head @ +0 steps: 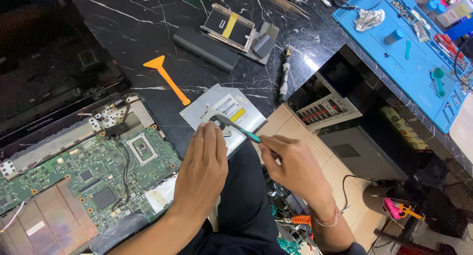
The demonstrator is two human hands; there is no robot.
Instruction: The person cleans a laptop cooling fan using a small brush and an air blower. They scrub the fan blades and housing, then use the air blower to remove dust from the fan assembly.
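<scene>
Our right hand fingers pinch slim teal-handled tweezers, tip beside our left hand fingers closed on a small part over the silver optical drive

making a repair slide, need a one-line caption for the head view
Left hand steadies a small part over an optical drive while right hand works a teal-handled tool.

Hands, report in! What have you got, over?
Left hand pinching small part over silver drive. Right hand holding teal-handled tool, tip at part. Orange pry tool lies clear.
</scene>
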